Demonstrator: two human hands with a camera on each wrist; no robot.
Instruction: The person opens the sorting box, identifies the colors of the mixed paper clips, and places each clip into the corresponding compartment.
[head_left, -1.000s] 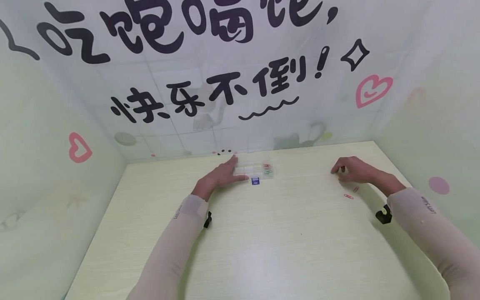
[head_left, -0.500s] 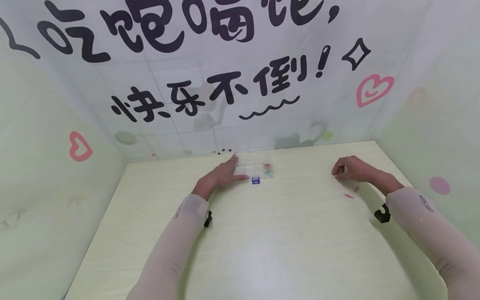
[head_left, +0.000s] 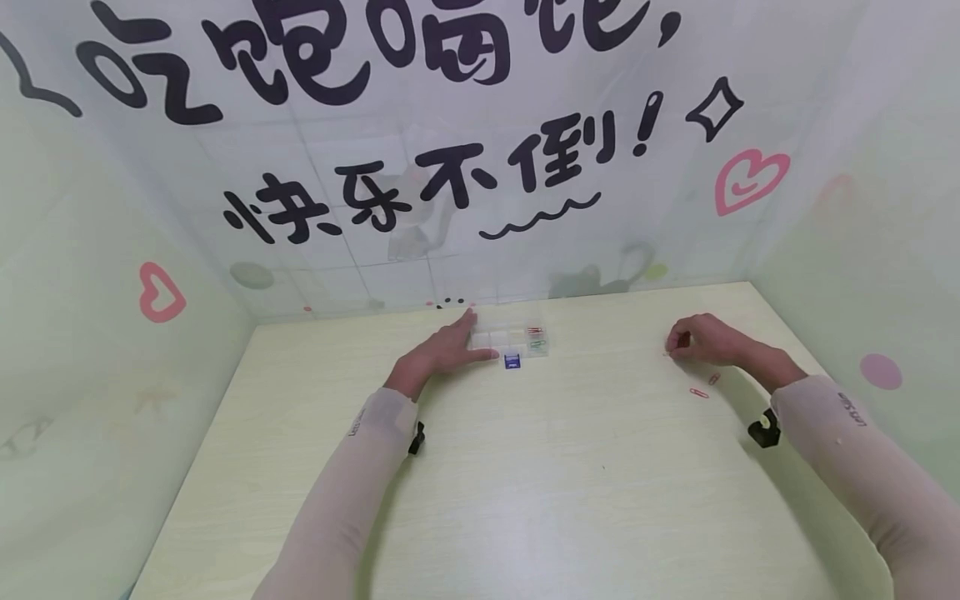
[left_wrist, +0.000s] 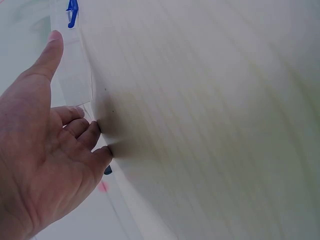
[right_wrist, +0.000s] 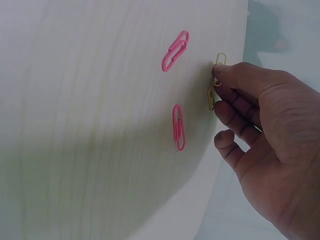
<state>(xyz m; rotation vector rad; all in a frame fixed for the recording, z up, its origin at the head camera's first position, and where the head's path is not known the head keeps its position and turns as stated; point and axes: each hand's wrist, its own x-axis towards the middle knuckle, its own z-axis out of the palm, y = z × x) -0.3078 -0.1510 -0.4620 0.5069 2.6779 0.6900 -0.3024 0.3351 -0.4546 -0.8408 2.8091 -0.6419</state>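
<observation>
My left hand (head_left: 446, 346) lies at the left end of a clear compartment box (left_wrist: 75, 85), its thumb stretched along the front side and its fingertips down at the table. A blue latch (head_left: 512, 361) shows at the box's front. Inside, at the right end, are red paper clips (head_left: 534, 331) and green paper clips (head_left: 537, 343). Over on the right, my right hand (right_wrist: 272, 115) pinches a yellow paper clip (right_wrist: 221, 59) between thumb and index finger. Another yellow paper clip (right_wrist: 211, 100) lies just under those fingers.
Two pink paper clips, one upper (right_wrist: 175, 51) and one lower (right_wrist: 178, 127) in the right wrist view, lie on the table near the right hand. A printed curtain (head_left: 420, 150) hangs behind the pale wooden table (head_left: 480, 467) and along its sides.
The right thumb and index finger, apart a second ago, have come together on the yellow paper clip. The left hand stays at the box.
</observation>
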